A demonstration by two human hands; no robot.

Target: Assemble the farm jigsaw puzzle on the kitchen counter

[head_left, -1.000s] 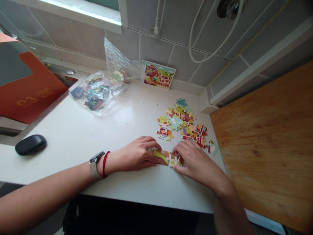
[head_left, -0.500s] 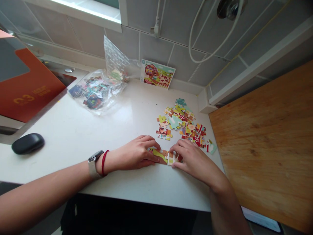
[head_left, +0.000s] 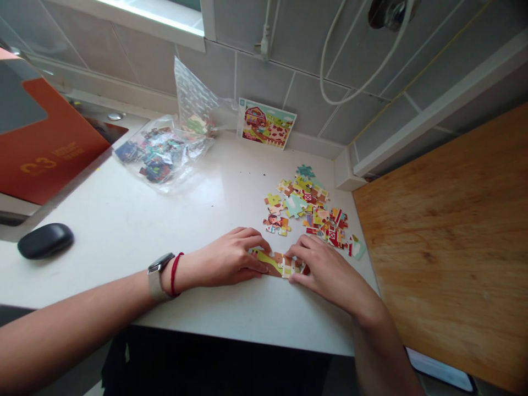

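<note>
Near the front edge of the white table [head_left: 185, 220], my left hand [head_left: 235, 256] grips the left end of a green and brown strip of puzzle pieces [head_left: 270, 267], thumb and fingers on it. My right hand [head_left: 319, 267] pinches a puzzle piece with a cream fence [head_left: 289, 266] at the strip's right end. That piece meets the strip; whether it is fully locked in I cannot tell. My fingers hide both ends. Beyond my right hand lies a loose pile of puzzle pieces [head_left: 295, 204], several of them overlapping.
A farm picture card [head_left: 267, 125] leans on the tiled wall. Left of it lies a clear plastic bag [head_left: 160, 157] of more pieces. An orange box [head_left: 49, 137] and a black mouse [head_left: 45, 241] are at the left. A wooden board [head_left: 449, 236] borders the right side.
Both hands stay almost in place on the strip. The fence piece seems to have shifted very slightly left against it. The loose pile has not moved.
</note>
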